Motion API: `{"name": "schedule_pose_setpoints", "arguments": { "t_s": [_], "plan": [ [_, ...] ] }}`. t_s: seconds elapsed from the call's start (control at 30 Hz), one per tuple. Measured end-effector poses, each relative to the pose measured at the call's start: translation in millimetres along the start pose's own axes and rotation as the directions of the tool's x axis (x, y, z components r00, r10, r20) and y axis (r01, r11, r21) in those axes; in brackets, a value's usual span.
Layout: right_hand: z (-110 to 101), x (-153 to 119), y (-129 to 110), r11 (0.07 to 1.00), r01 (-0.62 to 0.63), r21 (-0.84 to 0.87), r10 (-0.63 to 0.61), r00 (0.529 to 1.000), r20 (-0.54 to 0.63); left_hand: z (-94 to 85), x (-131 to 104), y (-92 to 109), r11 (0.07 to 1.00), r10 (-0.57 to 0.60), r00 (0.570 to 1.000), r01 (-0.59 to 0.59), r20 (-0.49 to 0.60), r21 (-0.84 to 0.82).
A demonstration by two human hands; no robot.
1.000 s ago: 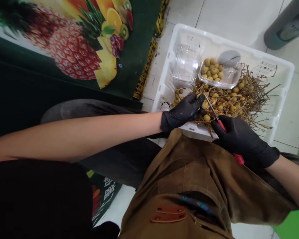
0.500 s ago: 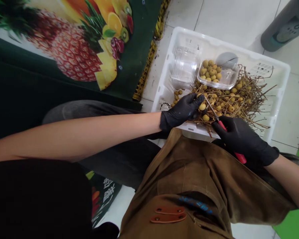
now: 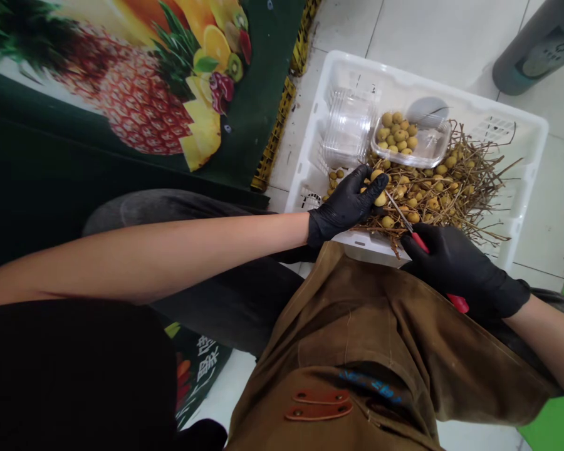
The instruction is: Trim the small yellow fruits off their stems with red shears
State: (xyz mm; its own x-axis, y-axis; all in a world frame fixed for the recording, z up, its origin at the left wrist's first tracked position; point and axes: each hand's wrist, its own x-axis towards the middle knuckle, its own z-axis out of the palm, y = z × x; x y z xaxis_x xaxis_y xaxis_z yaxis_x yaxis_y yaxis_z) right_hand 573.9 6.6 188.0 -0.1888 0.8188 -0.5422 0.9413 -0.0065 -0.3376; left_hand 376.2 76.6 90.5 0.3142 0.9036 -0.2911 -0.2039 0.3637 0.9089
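Note:
Black-gloved, my left hand (image 3: 350,205) is closed on longans (image 3: 380,198), with its thumb and fingers around the round yellow-brown fruit. My right hand (image 3: 465,269), also gloved, grips red-handled scissors (image 3: 420,242). Their thin metal blades point up-left and reach close to the fruit by my left thumb; whether the tips touch a stem I cannot tell. Under both hands spreads a heap of longans on brown twigs (image 3: 444,188). Just beyond it, a clear plastic box (image 3: 432,147) is tilted on the heap, with loose longans (image 3: 397,133) gathered at its left side.
A white plastic basket (image 3: 470,97) holds the heap, the box and a stack of clear containers (image 3: 348,128). At the upper right a grey cylinder (image 3: 538,50) stands on the tiled floor. A fruit-printed dark panel (image 3: 244,138) is on the left. My brown apron (image 3: 357,313) lies below the basket.
My left hand has shifted slightly up and right with the longans, turning a little. My right hand and the scissors have moved slightly right and down.

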Motion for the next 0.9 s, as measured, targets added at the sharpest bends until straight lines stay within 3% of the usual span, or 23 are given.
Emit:
{"name": "schedule_pose_setpoints", "arguments": {
  "t_s": [0.17,0.37,0.43,0.53,0.6,0.73,0.9],
  "plan": [
    [4.5,5.8,-1.0,0.997,0.026,0.073,-0.025,1.000,-0.014,-0.6,2.0,-0.7,0.999,-0.031,0.999,0.030,-0.014,-0.025],
    [-6.9,1.0,-0.8,0.978,-0.079,0.192,0.075,0.997,0.030,-9.6,7.9,-4.2,0.991,0.009,0.999,-0.013,0.030,0.130],
    [-17.8,-3.3,3.7,0.947,-0.129,0.295,0.126,0.992,0.028,-15.4,20.7,0.6,0.979,-0.005,0.999,-0.002,0.034,0.204],
    [-33.7,-7.5,12.2,0.898,-0.154,0.413,0.179,0.984,-0.023,-22.7,57.7,17.3,0.935,0.028,0.999,-0.043,0.047,0.353],
    [-40.6,-7.2,17.2,0.880,-0.154,0.450,0.198,0.979,-0.051,-23.1,89.4,32.7,0.848,0.092,0.992,-0.122,0.083,0.515],
    [-46.2,-0.4,26.0,0.879,-0.170,0.446,0.226,0.971,-0.074,-8.6,141.0,60.6,0.506,0.097,0.981,-0.196,0.171,0.840],
    [-50.1,6.2,41.7,0.838,-0.182,0.515,0.261,0.962,-0.085,20.3,166.9,69.7,0.244,0.107,0.952,-0.306,0.288,0.920]
  ]
}}
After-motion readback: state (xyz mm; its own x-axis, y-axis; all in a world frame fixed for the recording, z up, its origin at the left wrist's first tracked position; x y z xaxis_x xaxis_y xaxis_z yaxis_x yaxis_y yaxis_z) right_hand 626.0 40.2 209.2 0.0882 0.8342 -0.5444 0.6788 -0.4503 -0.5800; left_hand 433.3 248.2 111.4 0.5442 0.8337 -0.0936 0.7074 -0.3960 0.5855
